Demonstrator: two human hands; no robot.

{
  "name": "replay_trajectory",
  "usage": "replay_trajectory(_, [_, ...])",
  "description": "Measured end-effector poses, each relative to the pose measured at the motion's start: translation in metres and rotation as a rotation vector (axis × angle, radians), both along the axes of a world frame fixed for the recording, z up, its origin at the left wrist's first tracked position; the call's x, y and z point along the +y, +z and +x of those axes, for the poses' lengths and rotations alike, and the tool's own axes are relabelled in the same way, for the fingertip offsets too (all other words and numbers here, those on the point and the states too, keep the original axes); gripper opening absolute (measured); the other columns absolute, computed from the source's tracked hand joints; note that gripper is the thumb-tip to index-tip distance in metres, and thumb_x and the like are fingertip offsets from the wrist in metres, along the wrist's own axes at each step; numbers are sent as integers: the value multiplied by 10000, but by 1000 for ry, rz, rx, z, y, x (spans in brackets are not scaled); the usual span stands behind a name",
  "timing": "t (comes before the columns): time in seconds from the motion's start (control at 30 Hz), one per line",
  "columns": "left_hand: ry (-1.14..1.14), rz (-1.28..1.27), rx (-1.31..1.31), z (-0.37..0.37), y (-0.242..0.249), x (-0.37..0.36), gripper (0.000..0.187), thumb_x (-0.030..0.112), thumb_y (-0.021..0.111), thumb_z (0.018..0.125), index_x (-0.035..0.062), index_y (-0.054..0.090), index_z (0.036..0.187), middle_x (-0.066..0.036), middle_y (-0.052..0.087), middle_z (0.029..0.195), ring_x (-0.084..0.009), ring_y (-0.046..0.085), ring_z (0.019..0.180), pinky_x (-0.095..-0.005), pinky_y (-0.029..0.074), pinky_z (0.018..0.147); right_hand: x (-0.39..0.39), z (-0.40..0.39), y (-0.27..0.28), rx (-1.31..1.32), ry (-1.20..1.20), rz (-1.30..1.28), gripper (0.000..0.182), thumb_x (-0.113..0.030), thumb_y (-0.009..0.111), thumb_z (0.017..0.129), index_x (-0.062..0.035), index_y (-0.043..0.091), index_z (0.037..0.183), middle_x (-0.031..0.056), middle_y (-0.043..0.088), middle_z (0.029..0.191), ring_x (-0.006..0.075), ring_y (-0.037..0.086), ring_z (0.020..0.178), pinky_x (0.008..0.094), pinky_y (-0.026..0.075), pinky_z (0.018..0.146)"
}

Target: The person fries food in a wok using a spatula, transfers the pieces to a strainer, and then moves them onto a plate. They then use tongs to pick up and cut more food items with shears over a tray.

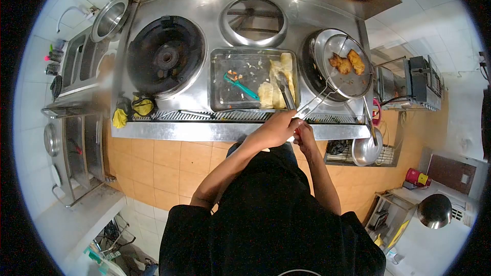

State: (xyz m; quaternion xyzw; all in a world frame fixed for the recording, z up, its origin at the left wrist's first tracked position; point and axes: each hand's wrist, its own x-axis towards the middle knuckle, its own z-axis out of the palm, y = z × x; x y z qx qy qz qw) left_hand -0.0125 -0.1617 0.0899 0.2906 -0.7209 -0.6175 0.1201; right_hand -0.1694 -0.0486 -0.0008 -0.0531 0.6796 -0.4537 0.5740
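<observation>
My left hand [279, 129] is closed round the near end of metal tongs [286, 93], whose tips rest among yellow, folded pieces [266, 94] in a metal tray [215, 79]. Beside it, my right hand [306, 136] is closed at a small red part; what it grips is mostly hidden. A wire-handled strainer [353, 84] lies over a dark wok [311, 66] and holds browned fried pieces [356, 61]. Its handle [309, 107] runs down to my hands; which hand bears it I cannot tell. A teal-handled tool [242, 87] lies in the tray.
A black burner [166, 58] stands left of the tray and a metal ring [225, 20] behind it. Yellow and dark cloths [142, 106] lie at the front left edge. A ladle [366, 149] hangs at the right front. A sink [76, 56] is far left.
</observation>
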Motion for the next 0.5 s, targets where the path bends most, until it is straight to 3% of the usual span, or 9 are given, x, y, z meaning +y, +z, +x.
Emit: replay_trajectory(0.5, [20,-32,18,0,-3,3,275,198,493,955,-24,547,1106,-263,635,953,-432,608,896,-465,465,800,4,2,10,-87,-33,46,263,-371,500,947,-122,550,876,-29,485,682,75,401,489,243,296,392])
